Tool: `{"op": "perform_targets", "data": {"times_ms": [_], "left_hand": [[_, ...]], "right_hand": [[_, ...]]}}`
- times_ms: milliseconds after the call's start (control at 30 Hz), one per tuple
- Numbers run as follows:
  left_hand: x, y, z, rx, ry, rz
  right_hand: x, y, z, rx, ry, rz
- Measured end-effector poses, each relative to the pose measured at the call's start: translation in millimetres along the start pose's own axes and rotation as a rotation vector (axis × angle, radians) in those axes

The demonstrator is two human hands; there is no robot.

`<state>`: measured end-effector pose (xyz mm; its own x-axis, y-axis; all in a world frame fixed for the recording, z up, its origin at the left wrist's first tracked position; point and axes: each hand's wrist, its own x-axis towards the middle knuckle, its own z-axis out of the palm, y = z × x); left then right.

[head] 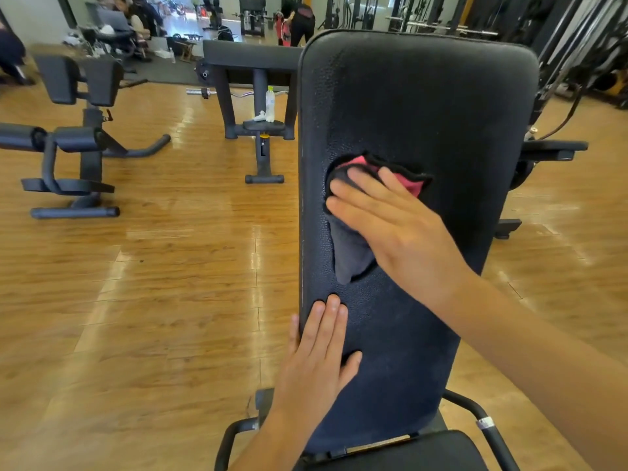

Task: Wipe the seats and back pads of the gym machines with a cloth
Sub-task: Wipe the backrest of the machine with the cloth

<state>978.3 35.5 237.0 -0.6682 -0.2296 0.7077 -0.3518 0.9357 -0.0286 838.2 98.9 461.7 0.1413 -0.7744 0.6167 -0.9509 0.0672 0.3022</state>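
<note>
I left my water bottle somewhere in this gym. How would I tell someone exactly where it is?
Left of the back pad being wiped stands a curl bench. The bottle stands upright on its small round seat: clear plastic, yellow-green cap, beside a small white object.

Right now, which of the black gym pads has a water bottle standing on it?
The small round seat of the bench beyond the back pad being wiped. A clear water bottle stands on it; the other pads carry none.
</note>
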Motion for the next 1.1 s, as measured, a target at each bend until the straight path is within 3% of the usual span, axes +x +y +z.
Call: {"op": "perform_targets", "data": {"times_ms": [100,233,300,467,567,867,933,1100], "left_hand": [[-1,0,2,0.005,0.007,-0.001],[0,0,4,0.008,0.023,-0.004],[0,1,5,0.005,0.028,-0.003],[-1,0,8,0.020,0.042,0.001],[-1,0,8,0.024,0.035,0.009],[-2,-1,5,0.044,0.020,0.016],[-2,-2,4,0.041,0.014,0.019],[-1,-2,3,0.028,0.011,0.016]], "right_hand": [[-6,4,-6,0.029,0.054,0.036],[23,16,-31,0.112,0.424,0.281],[39,28,-39,0.123,0.525,0.353],[51,7,-1,0.102,0.389,0.419],[38,-18,18,0.117,0.423,0.437],[-23,-54,27,0.163,0.139,0.241],[-19,-51,20,0.161,0.174,0.245],[20,-35,0,0.158,0.441,0.412]]}}
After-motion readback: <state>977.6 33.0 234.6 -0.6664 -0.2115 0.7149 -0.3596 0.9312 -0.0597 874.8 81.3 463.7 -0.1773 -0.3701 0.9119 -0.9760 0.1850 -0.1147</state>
